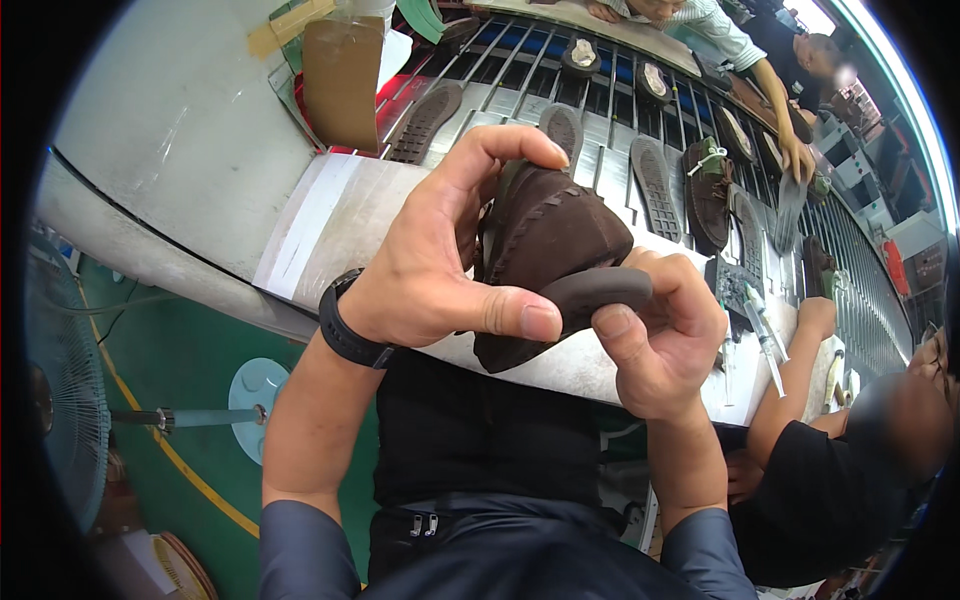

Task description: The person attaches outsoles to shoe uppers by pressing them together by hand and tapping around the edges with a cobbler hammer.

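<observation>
A dark brown leather shoe (545,225) with a stitched seam is held up in front of me, over the near edge of the white bench. My left hand (440,260) grips it from the left, fingers behind the upper and thumb along the sole edge. A dark rubber sole (590,293) lies against the shoe's underside, its rounded end standing apart from the upper. My right hand (665,330) pinches that end between thumb and fingers. How far the sole touches the shoe elsewhere is hidden by my left thumb.
Loose soles (655,185) and a laced brown shoe (708,195) lie on the roller conveyor (610,110) beyond. Brush-like tools (765,335) rest at right. Co-workers' arms (775,95) reach in from the far side and right. A fan (70,400) stands at left; brown cardboard (342,85) stands behind.
</observation>
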Available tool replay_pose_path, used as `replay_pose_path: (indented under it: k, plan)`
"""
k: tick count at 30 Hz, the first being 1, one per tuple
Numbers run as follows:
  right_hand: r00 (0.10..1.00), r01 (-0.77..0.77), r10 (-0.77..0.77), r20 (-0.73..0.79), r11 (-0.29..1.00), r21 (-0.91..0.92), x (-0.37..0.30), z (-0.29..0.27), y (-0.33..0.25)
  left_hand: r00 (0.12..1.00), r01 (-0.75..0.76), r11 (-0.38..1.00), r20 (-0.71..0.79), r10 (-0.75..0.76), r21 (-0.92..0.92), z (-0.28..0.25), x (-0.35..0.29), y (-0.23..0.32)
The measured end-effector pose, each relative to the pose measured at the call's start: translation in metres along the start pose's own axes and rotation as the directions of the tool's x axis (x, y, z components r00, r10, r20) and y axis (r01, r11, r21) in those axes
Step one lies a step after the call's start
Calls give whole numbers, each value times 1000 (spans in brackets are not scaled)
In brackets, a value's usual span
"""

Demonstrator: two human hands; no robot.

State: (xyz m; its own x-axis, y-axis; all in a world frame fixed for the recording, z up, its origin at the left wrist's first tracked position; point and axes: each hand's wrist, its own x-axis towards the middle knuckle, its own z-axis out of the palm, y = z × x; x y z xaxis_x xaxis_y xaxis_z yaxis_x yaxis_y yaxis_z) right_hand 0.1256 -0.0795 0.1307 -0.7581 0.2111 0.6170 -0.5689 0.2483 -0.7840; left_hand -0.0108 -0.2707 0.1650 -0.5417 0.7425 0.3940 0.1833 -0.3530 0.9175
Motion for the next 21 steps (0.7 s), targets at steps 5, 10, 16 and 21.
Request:
replay_pose_path:
  k: [5, 10, 16, 21]
  plan:
    - [999, 28, -28, -39, 1000, -5, 3, 9, -2, 999, -11, 1000, -32, 12, 22, 2, -4, -1]
    - [998, 52, -48, 27, 988, -143, 1, 10, -14, 921, -378, 853, 50, 386, 359, -4, -12, -6]
    - [999, 40, -39, -28, 997, 59, -6, 33, -12, 821, -517, 600, 157, 549, 610, -10, -29, 12]
    - [988, 155, -154, -3, 988, 16, -5, 42, -8, 818, -458, 524, 109, 565, 718, -4, -50, 23]
